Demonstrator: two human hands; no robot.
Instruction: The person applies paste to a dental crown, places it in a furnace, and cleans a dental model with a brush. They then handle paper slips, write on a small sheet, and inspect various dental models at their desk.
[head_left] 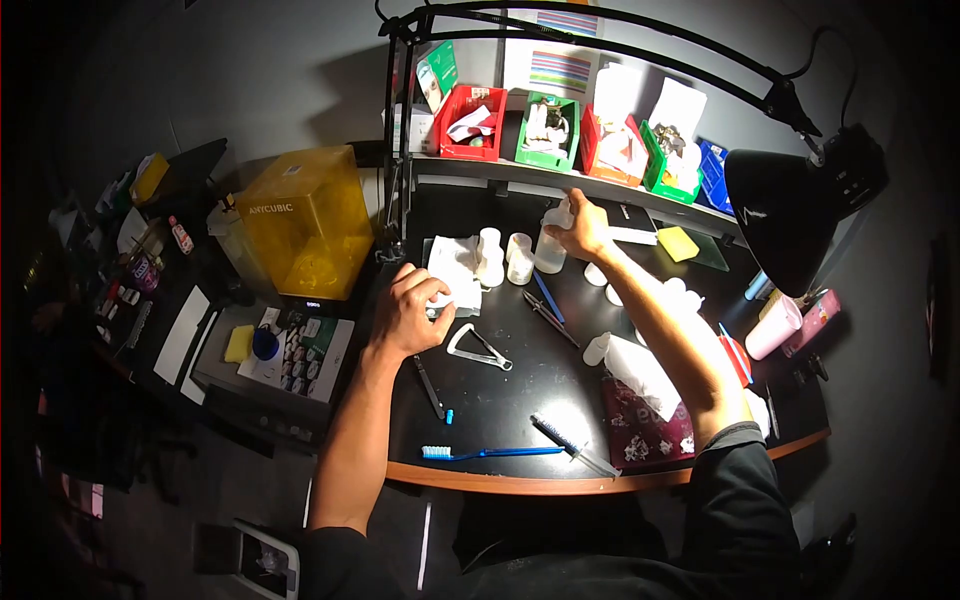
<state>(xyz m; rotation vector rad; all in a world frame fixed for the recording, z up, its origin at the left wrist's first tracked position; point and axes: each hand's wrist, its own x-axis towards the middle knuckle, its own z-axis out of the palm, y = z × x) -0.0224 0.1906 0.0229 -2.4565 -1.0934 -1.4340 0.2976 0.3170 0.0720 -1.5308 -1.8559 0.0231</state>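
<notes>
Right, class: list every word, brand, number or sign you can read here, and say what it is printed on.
"ANYCUBIC": on the yellow hood of the machine left of the desk.
"PU", cut off: on the dark red packet near the desk's front edge.
Papers on the wall, bin labels, bottles at left: too small or blurred to read.
</notes>
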